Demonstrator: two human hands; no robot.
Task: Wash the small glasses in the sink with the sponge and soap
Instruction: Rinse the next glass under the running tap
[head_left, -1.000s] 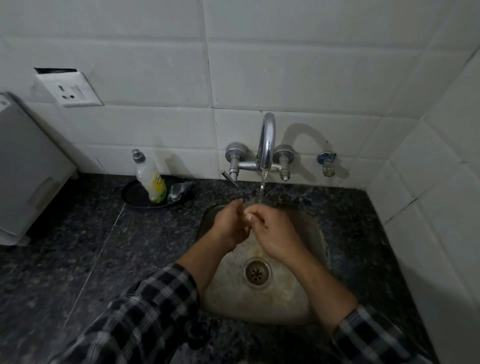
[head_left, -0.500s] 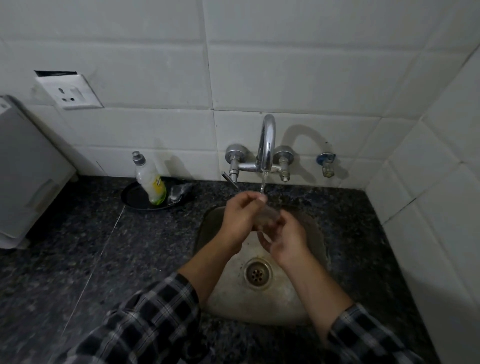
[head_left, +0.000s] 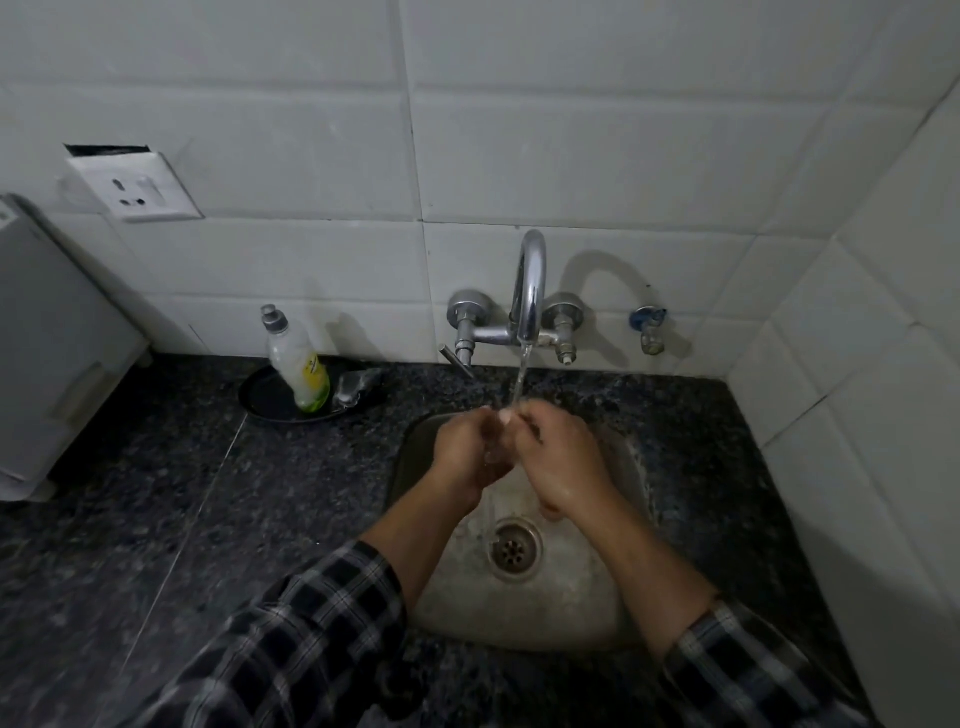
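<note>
A small clear glass (head_left: 496, 441) is held between both hands under the running tap (head_left: 529, 291), over the steel sink (head_left: 582, 597). My left hand (head_left: 465, 454) wraps the glass from the left. My right hand (head_left: 563, 460) closes on it from the right, fingers at the rim where the water stream lands. Most of the glass is hidden by the fingers. The soap bottle (head_left: 298, 364), with green liquid, stands on a dark dish (head_left: 265, 397) at the back left. No sponge shows clearly.
A dark speckled counter (head_left: 182, 493) surrounds the sink. A crumpled shiny item (head_left: 356, 387) lies on the dish beside the bottle. A white appliance (head_left: 52, 353) stands at the far left, a wall socket (head_left: 135, 189) above it. White tiled walls close the back and right.
My hands came apart and tilted the glass under the tap half a second ago; now they are closed together around it again, lower in the stream.
</note>
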